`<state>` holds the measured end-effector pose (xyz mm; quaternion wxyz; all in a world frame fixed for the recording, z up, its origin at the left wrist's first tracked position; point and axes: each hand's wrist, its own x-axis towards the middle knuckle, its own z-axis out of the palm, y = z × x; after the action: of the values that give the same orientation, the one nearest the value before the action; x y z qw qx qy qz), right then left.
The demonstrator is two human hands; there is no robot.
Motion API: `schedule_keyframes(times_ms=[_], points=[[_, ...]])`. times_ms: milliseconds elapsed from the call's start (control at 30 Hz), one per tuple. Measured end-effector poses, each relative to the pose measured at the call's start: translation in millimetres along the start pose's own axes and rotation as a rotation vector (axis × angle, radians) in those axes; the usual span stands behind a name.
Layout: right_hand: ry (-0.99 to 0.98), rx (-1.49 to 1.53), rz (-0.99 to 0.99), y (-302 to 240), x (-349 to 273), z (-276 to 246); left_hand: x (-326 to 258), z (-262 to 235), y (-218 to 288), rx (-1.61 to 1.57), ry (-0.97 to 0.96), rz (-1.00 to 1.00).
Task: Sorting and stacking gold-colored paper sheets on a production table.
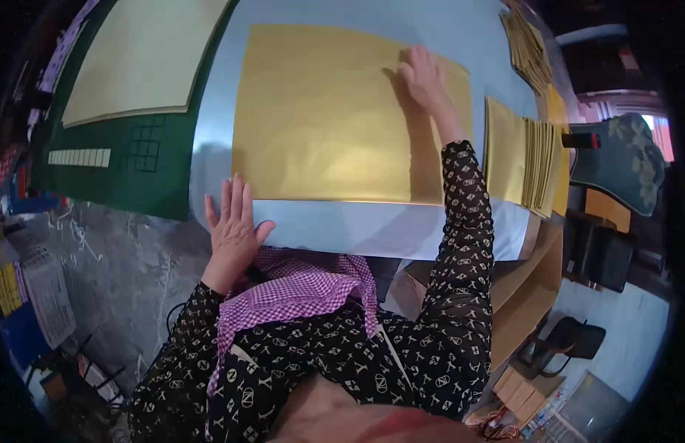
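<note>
A large gold sheet (320, 118) lies flat on a pale blue-grey table surface (342, 221). My left hand (235, 221) rests palm down at the sheet's lower left corner, its fingers stretched and apart, the thumb out to the side. Near the sheet's upper right corner is my right hand (425, 77), its fingers bent down and drawn together over the gold surface. Whatever those fingertips hold, if anything, is hidden. To the right of my right forearm stands a row of folded gold pieces (531, 155).
More folded gold pieces (527, 48) lie at the far right. On the left, a green cutting mat (121, 192) bears a cream sheet (143, 59). A patterned chair back (623, 162) stands beyond the table's right side. A cardboard box (523, 295) sits below the right edge.
</note>
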<state>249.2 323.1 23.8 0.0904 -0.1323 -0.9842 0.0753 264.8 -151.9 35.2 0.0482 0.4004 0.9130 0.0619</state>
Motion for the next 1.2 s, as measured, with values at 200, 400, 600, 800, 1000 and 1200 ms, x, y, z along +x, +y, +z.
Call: schedule_keyframes(times_ms=[200, 400, 600, 800, 1000, 1200], points=[[0.074, -0.054, -0.066, -18, 6, 31, 3, 0, 2, -0.050, 0.036, -0.002], [0.035, -0.285, 0.023, 58, -9, 21, -2, 7, -5, -0.070, 0.094, 0.006], [0.131, -0.201, -0.024, -8, -29, 20, -3, 7, -7, -0.078, 0.114, 0.020], [-0.093, 0.150, -0.166, -165, -60, 0, 0, 13, -4, -0.086, 0.135, 0.043], [-0.159, 0.187, -0.386, -233, -147, -3, 4, 2, -4, -0.065, 0.164, 0.076], [-0.152, 0.100, -0.188, -215, -203, -6, 25, -12, -12, 0.021, 0.295, 0.196]])
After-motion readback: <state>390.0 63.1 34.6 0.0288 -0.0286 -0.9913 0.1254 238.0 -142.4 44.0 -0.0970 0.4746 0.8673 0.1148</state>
